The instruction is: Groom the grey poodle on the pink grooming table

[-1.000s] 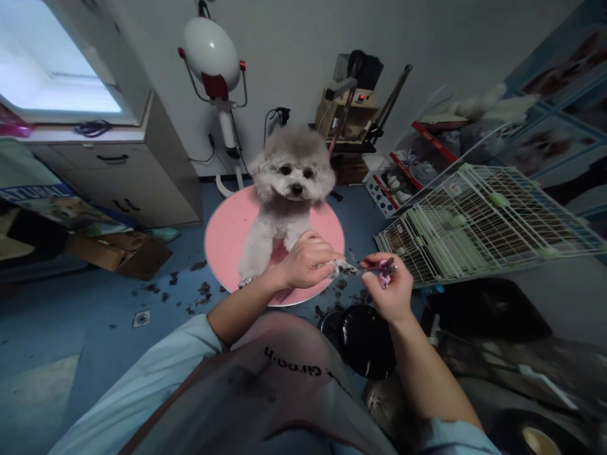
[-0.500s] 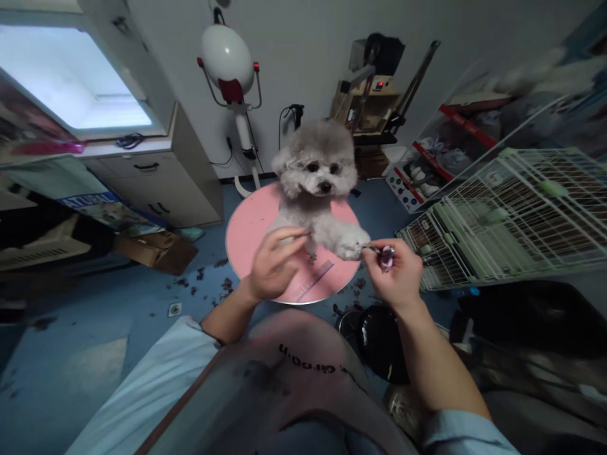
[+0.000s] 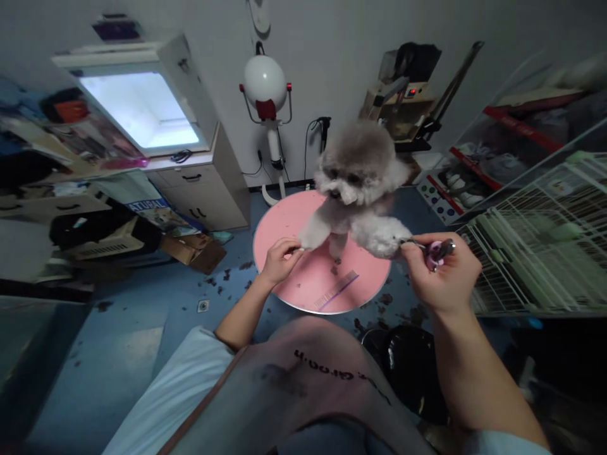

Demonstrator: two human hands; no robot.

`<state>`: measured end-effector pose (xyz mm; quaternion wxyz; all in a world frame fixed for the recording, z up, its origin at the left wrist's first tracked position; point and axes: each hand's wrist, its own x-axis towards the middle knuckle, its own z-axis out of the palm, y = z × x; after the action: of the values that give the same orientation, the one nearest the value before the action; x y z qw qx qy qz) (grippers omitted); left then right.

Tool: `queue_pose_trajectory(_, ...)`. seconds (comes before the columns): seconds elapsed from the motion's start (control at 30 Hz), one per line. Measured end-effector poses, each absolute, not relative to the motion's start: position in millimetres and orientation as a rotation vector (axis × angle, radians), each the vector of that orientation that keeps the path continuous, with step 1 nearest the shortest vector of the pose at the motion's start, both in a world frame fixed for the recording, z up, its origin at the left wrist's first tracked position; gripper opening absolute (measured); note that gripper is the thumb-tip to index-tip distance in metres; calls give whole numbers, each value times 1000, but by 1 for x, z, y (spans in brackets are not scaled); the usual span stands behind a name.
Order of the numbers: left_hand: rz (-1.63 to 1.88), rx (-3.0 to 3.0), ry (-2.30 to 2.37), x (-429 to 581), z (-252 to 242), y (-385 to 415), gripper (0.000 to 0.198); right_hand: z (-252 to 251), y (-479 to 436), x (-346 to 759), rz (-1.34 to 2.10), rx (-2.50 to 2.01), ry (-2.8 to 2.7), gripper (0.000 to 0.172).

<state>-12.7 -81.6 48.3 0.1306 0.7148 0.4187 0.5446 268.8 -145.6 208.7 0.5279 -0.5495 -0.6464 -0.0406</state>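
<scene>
A small grey fluffy dog (image 3: 356,183) stands on a round pink grooming table (image 3: 284,221), head turned left. My left hand (image 3: 281,258) pinches the dog's front paw at the left. My right hand (image 3: 443,272) grips pink-handled scissors (image 3: 434,249), their blades touching the fur of the dog's other front leg. A purple comb (image 3: 336,291) lies on the table near its front edge.
Dark fur clippings litter the blue floor around the table. A white wire cage (image 3: 545,246) stands to the right, a cabinet (image 3: 203,189) and cardboard box (image 3: 196,249) to the left, a stand dryer (image 3: 266,88) behind. A black stool (image 3: 403,366) sits by my right arm.
My left hand let go of the paw by the scissors and took the dog's other front paw. The dog turned its head left. My view swung left.
</scene>
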Motion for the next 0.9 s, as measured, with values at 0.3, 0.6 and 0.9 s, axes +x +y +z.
queue_pose_trajectory(0.3, 2055, 1958, 1179, 9, 66, -29, 8, 217, -152, 269, -112, -1279, -1520, 13)
queue_pose_trajectory(0.6, 1398, 1187, 1159, -13, 22, 0, 28, 220, -163, 280, -179, -1248, -1461, 9)
queue_pose_trajectory(0.9, 1400, 1080, 931, 14, 86, -40, 53, 219, -160, 286, -178, -1277, -1385, 11)
